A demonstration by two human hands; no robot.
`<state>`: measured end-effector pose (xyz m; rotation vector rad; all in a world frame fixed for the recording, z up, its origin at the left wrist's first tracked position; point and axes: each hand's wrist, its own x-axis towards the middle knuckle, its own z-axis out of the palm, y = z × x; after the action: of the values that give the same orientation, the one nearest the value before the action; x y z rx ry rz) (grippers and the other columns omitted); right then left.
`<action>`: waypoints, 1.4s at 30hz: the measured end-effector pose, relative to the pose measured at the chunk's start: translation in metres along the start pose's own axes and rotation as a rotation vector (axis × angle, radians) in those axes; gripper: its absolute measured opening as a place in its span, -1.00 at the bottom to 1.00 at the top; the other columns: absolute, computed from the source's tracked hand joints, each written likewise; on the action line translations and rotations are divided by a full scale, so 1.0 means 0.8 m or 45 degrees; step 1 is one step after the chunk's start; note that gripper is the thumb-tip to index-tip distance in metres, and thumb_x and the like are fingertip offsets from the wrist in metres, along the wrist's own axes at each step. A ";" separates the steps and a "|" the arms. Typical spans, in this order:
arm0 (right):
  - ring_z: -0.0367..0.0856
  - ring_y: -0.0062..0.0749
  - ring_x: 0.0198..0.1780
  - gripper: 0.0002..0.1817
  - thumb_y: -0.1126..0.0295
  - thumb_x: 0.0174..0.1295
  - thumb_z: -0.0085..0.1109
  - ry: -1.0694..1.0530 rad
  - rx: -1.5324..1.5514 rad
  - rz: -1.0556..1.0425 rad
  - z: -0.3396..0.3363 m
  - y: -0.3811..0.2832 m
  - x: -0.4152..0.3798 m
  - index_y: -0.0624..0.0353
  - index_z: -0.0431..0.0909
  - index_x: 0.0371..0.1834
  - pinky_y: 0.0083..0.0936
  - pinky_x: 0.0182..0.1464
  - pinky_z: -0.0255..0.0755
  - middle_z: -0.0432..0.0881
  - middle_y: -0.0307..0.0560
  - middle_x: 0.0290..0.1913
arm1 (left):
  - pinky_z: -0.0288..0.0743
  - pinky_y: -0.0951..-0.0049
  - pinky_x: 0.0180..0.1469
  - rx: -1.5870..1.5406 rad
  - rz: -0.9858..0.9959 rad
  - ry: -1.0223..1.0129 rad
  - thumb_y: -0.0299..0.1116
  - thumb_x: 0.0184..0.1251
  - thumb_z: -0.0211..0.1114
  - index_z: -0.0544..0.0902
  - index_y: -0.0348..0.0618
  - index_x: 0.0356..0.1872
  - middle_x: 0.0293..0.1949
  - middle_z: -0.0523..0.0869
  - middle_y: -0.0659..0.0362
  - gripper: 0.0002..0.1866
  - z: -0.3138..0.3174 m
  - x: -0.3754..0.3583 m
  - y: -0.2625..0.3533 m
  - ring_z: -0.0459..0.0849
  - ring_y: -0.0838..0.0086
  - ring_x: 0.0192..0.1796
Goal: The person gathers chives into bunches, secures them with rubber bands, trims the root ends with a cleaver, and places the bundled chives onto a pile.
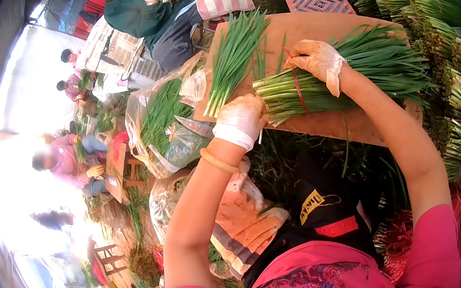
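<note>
A thick bunch of garlic chives [366,70] lies across a wooden board [333,127], pale stem ends toward the left. A thin red tie [298,85] goes round the stems. My right hand [316,63], in a thin clear glove, rests over the bunch and pinches the tie's upper end. At the stem ends is my left hand [239,118], also gloved, closed on the bunch; its fingertips are partly hidden. Up and left of the bunch, a smaller heap of loose chives [237,58] lies on the board.
Stacked chive bunches [448,69] line the right side. A plastic bag of chives [163,118] sits left of the board, and a patterned mat [320,4] lies beyond. Red ties [397,238] hang at lower right. Another person [64,160] works at a small table.
</note>
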<state>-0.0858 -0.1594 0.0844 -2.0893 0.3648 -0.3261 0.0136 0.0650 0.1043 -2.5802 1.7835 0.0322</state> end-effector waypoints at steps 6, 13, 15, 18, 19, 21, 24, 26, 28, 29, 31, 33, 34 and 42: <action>0.56 -0.46 -0.28 -0.77 0.24 0.26 0.09 -0.006 0.054 -0.124 0.008 -0.021 -0.031 0.17 0.60 -0.32 -0.54 -0.21 0.41 0.64 -0.15 -0.34 | 0.37 0.16 0.18 0.205 0.143 0.237 0.01 -0.07 0.45 0.48 -0.21 0.11 0.08 0.54 -0.03 -0.27 -0.051 0.030 0.035 0.46 0.07 0.18; 0.26 -0.66 -0.66 -0.78 0.35 0.33 -0.04 0.301 1.830 0.325 0.050 -0.029 -0.079 0.13 0.45 -0.48 -0.73 -0.64 0.12 0.47 -0.25 -0.57 | 0.11 0.17 0.42 0.119 0.077 -0.163 0.24 -0.29 0.50 0.16 -0.25 0.38 0.36 0.28 -0.09 0.21 -0.008 0.032 0.110 0.23 0.02 0.41; 0.16 -0.70 -0.71 -0.81 0.38 0.31 -0.06 0.169 2.292 0.595 0.041 -0.017 -0.077 0.09 0.36 -0.49 -0.74 -0.75 -0.03 0.32 -0.30 -0.63 | 0.18 0.17 0.37 0.032 0.036 -0.213 0.20 -0.30 0.52 0.16 -0.22 0.38 0.31 0.34 -0.07 0.19 -0.002 0.028 0.116 0.32 0.04 0.35; 0.21 -0.66 -0.69 -0.90 0.40 0.30 -0.09 0.118 2.282 0.549 0.040 -0.030 -0.098 0.09 0.36 -0.39 -0.70 -0.76 0.03 0.26 -0.33 -0.68 | 0.42 0.16 0.17 -0.104 -0.057 -0.391 0.08 -0.24 0.53 0.20 -0.19 0.34 0.11 0.50 -0.02 0.08 -0.006 0.025 0.117 0.53 0.09 0.15; 0.22 -0.65 -0.70 -0.90 0.41 0.30 -0.08 0.272 2.237 0.597 0.048 -0.047 -0.112 0.09 0.37 -0.38 -0.69 -0.75 0.05 0.28 -0.33 -0.67 | 0.44 0.16 0.15 -0.132 -0.068 -0.326 0.05 -0.19 0.50 0.20 -0.18 0.34 0.09 0.51 -0.03 0.04 0.002 0.023 0.115 0.53 0.08 0.14; 0.23 -0.62 -0.70 -0.92 0.41 0.30 -0.05 0.582 2.126 0.692 0.072 -0.080 -0.144 0.08 0.38 -0.37 -0.68 -0.75 0.08 0.31 -0.34 -0.65 | 0.48 0.18 0.11 -0.196 -0.084 -0.198 -0.01 -0.09 0.44 0.20 -0.17 0.34 0.05 0.53 -0.05 -0.04 0.016 0.020 0.112 0.55 0.06 0.11; 0.25 -0.63 -0.69 -0.86 0.42 0.30 0.01 0.470 2.050 0.587 0.087 -0.069 -0.167 0.08 0.40 -0.45 -0.70 -0.71 0.11 0.37 -0.32 -0.60 | 0.49 0.17 0.08 -0.201 -0.038 -0.195 -0.14 0.08 0.31 0.19 -0.14 0.36 0.01 0.54 -0.07 -0.20 0.018 0.013 0.108 0.56 0.05 0.07; 0.25 -0.68 -0.67 -0.83 0.44 0.31 0.01 0.470 2.011 0.492 0.085 -0.075 -0.170 0.12 0.40 -0.47 -0.74 -0.70 0.10 0.39 -0.31 -0.58 | 0.50 0.16 0.05 -0.199 -0.001 -0.140 -0.18 0.10 0.30 0.19 -0.13 0.36 -0.01 0.54 -0.07 -0.22 0.029 0.015 0.106 0.57 0.05 0.06; 0.30 -0.61 -0.66 -0.82 0.42 0.27 0.03 0.407 1.588 0.212 0.096 -0.055 -0.183 0.16 0.43 -0.50 -0.63 -0.59 0.25 0.41 -0.27 -0.60 | 0.51 0.16 0.04 -0.154 0.039 -0.112 -0.20 0.09 0.30 0.20 -0.13 0.36 -0.01 0.55 -0.07 -0.22 0.029 0.018 0.104 0.58 0.06 0.05; 0.37 -0.53 -0.62 -0.80 0.39 0.25 0.03 0.315 1.199 0.241 0.109 -0.048 -0.199 0.19 0.43 -0.53 -0.51 -0.48 0.35 0.42 -0.23 -0.62 | 0.51 0.16 0.04 -0.134 0.037 -0.113 -0.21 0.08 0.30 0.20 -0.13 0.36 -0.01 0.55 -0.07 -0.22 0.031 0.014 0.103 0.58 0.06 0.05; 0.53 -0.27 -0.50 -0.81 0.37 0.21 0.00 0.462 0.124 -0.222 0.142 -0.011 -0.215 0.22 0.48 -0.49 -0.36 -0.36 0.43 0.48 -0.09 -0.58 | 0.53 0.17 0.03 -0.069 -0.014 -0.182 -0.25 0.07 0.31 0.22 -0.12 0.36 -0.03 0.56 -0.06 -0.23 0.022 0.013 0.112 0.59 0.08 0.05; 0.58 -0.09 -0.40 -0.84 0.37 0.18 0.01 0.220 0.102 -0.045 0.130 -0.016 -0.218 0.18 0.54 -0.44 -0.32 -0.33 0.43 0.56 0.02 -0.49 | 0.54 0.17 0.01 -0.081 -0.030 -0.154 -0.26 0.07 0.32 0.22 -0.11 0.36 -0.04 0.57 -0.06 -0.23 0.022 0.012 0.116 0.59 0.09 0.05; 0.58 -0.04 -0.39 -0.84 0.36 0.18 0.03 0.143 0.260 0.027 0.124 -0.023 -0.218 0.18 0.55 -0.41 -0.30 -0.31 0.44 0.57 0.03 -0.48 | 0.52 0.16 0.05 -0.127 -0.042 -0.207 -0.20 0.07 0.34 0.22 -0.11 0.36 0.00 0.57 -0.08 -0.21 0.014 0.013 0.115 0.58 0.07 0.07; 0.56 -0.15 -0.13 -0.75 0.27 0.17 0.12 0.583 -0.428 -0.246 -0.024 -0.046 -0.268 0.01 0.63 -0.10 -0.27 -0.04 0.42 0.62 -0.08 -0.17 | 0.44 0.19 0.18 -0.230 -0.088 -0.271 0.02 -0.28 0.57 0.19 -0.17 0.37 0.12 0.52 -0.08 0.12 0.003 0.015 0.117 0.51 0.06 0.17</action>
<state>-0.2858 -0.0741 0.1074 -2.3748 0.5154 -0.9203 -0.0695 0.0209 0.1024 -2.6346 1.6875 0.4696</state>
